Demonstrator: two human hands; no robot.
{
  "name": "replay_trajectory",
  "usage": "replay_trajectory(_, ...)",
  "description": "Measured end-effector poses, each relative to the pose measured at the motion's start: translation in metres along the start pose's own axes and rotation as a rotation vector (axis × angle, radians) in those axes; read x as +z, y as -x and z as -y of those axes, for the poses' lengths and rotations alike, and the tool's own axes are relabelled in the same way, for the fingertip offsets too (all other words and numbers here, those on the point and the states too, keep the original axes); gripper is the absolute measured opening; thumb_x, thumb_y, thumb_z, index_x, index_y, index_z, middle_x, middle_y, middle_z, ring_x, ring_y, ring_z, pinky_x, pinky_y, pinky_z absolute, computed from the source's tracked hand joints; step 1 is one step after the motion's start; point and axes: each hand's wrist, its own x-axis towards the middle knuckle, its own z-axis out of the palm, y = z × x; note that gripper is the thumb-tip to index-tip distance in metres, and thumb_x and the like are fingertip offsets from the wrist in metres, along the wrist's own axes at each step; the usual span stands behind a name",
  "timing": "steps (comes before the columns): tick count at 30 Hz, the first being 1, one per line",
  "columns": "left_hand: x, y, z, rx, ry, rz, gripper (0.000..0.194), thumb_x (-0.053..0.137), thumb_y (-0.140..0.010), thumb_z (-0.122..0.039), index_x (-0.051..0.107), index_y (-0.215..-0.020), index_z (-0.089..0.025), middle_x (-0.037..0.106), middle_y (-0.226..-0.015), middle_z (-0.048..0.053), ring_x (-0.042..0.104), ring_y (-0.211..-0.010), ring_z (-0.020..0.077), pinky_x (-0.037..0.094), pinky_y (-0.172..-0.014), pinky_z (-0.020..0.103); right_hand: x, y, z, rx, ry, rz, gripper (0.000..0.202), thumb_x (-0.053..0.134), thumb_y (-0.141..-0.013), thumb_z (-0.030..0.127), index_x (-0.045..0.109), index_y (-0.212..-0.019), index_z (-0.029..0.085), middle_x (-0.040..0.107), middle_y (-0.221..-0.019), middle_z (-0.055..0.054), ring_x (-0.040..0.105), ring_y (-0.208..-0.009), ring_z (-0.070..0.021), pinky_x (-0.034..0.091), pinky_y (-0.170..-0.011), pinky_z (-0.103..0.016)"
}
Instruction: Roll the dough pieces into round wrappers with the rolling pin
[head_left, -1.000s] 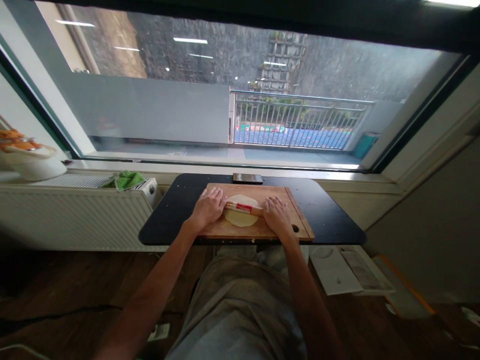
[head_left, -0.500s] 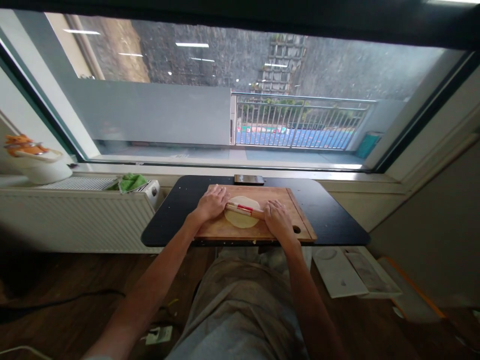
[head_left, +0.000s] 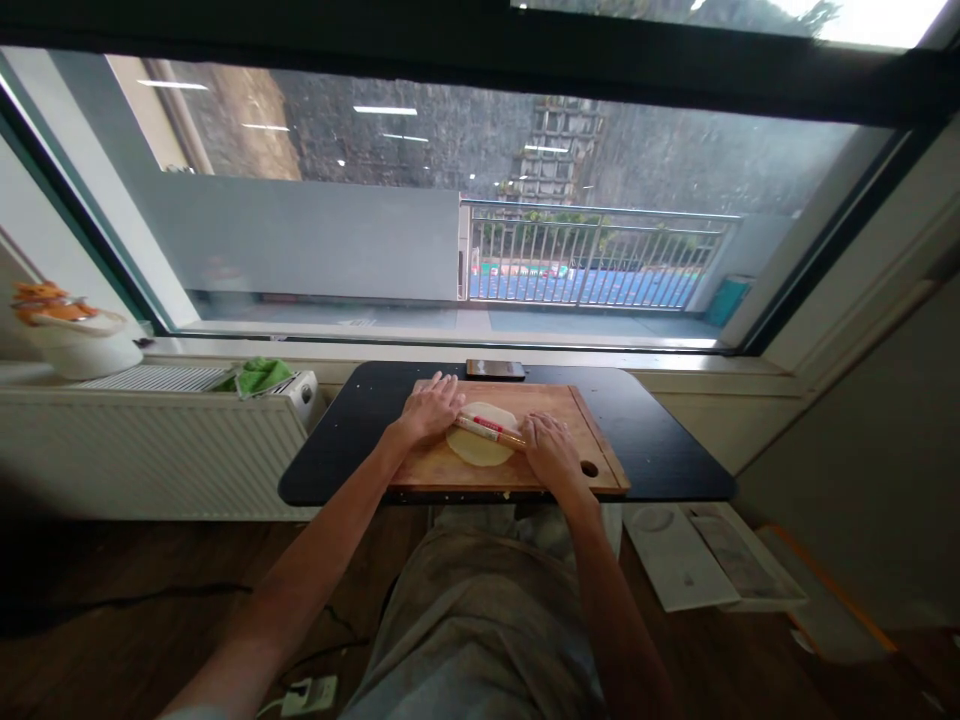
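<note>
A wooden rolling pin (head_left: 489, 430) with a red and white label lies slantwise across a thin, roundish sheet of dough (head_left: 480, 452). Under the dough is a wooden cutting board (head_left: 551, 398). At the pin's left end, my left hand (head_left: 433, 408) presses down with its fingers stretched forward over it. My right hand (head_left: 551, 445) bears on the right end, fingers curved over the wood. Both palms hide the pin's ends. The dough shows on the far and near sides of the pin.
The board rests on a black table (head_left: 660, 450), with a phone (head_left: 495, 370) behind it at the window. To the left stand a white radiator (head_left: 150, 450), a green cloth (head_left: 259, 376) and a white pot (head_left: 86, 345). A power strip (head_left: 309, 695) lies on the floor.
The rolling pin has turned a little under my hands, so its label shows differently. My left fingers are straighter. The whole view has shifted, with the table lower in the picture.
</note>
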Motion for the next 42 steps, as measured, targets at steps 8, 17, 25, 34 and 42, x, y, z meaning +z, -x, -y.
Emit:
replay_trajectory(8, -0.020, 0.073, -0.026, -0.109, 0.043, -0.128, 0.057, 0.029, -0.115, -0.042, 0.069, -0.146, -0.015, 0.070, -0.153, 0.017, 0.064, -0.144, 0.0300, 0.048, -0.123, 0.048, -0.014, 0.002, 0.009, 0.123, -0.130, 0.006, 0.050, 0.029, -0.116, 0.024, 0.077, -0.130, 0.018, 0.070, -0.154, -0.014, 0.059, -0.148, -0.0225, 0.038, -0.130, -0.041)
replay_trajectory(17, -0.024, 0.118, -0.043, -0.152, 0.102, -0.168, 0.057, 0.028, -0.116, -0.042, 0.065, -0.153, -0.020, 0.066, -0.160, 0.011, 0.057, -0.153, 0.0262, 0.040, -0.131, 0.049, -0.014, 0.031, 0.014, 0.162, -0.273, -0.067, 0.056, 0.028, -0.116, 0.032, 0.074, -0.142, 0.013, 0.066, -0.159, -0.016, 0.051, -0.159, -0.0232, 0.033, -0.136, -0.043)
replay_trajectory(25, -0.020, 0.112, -0.041, -0.162, 0.094, -0.193, 0.056, 0.028, -0.116, -0.040, 0.064, -0.154, -0.019, 0.062, -0.163, 0.011, 0.055, -0.155, 0.0253, 0.036, -0.134, 0.051, -0.009, 0.033, 0.013, 0.147, -0.217, -0.077, 0.057, 0.027, -0.117, 0.035, 0.068, -0.149, 0.013, 0.057, -0.167, -0.017, 0.044, -0.162, -0.0269, 0.033, -0.135, -0.050)
replay_trajectory(34, -0.028, 0.082, -0.037, -0.182, 0.068, -0.142, 0.053, 0.032, -0.116, -0.043, 0.073, -0.141, -0.022, 0.072, -0.152, 0.010, 0.064, -0.145, 0.0268, 0.051, -0.121, 0.045, -0.020, 0.005, 0.016, 0.195, -0.171, 0.017, 0.052, 0.029, -0.116, 0.026, 0.073, -0.141, 0.015, 0.064, -0.160, -0.016, 0.051, -0.157, -0.0285, 0.033, -0.133, -0.057)
replay_trajectory(42, -0.023, 0.130, -0.050, -0.182, 0.154, -0.223, 0.055, 0.034, -0.115, -0.049, 0.069, -0.149, -0.023, 0.067, -0.159, 0.009, 0.062, -0.148, 0.0263, 0.041, -0.131, 0.051, -0.012, 0.049, 0.022, 0.185, -0.283, -0.112, 0.056, 0.027, -0.116, 0.034, 0.070, -0.148, 0.017, 0.065, -0.160, -0.012, 0.051, -0.157, -0.0251, 0.033, -0.135, -0.052)
